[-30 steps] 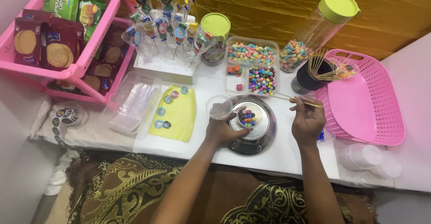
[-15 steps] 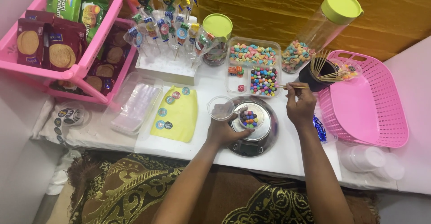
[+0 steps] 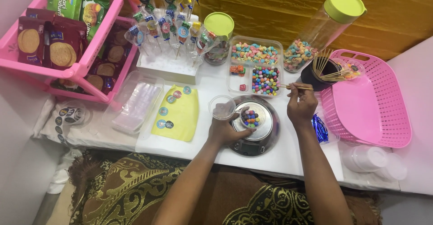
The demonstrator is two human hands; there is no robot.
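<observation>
A single head-worn camera looks steeply down at the white bench (image 3: 288, 162) from close above, facing the golden wall (image 3: 270, 8), forearms entering from the lower edge.

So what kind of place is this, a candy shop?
Probably a small home sweet-packing table, not a shop. A tray of coloured candies, a rack of wrapped lollipops and a kitchen scale show it. The left hand holds a cup; the right hand holds a skewer.
</observation>
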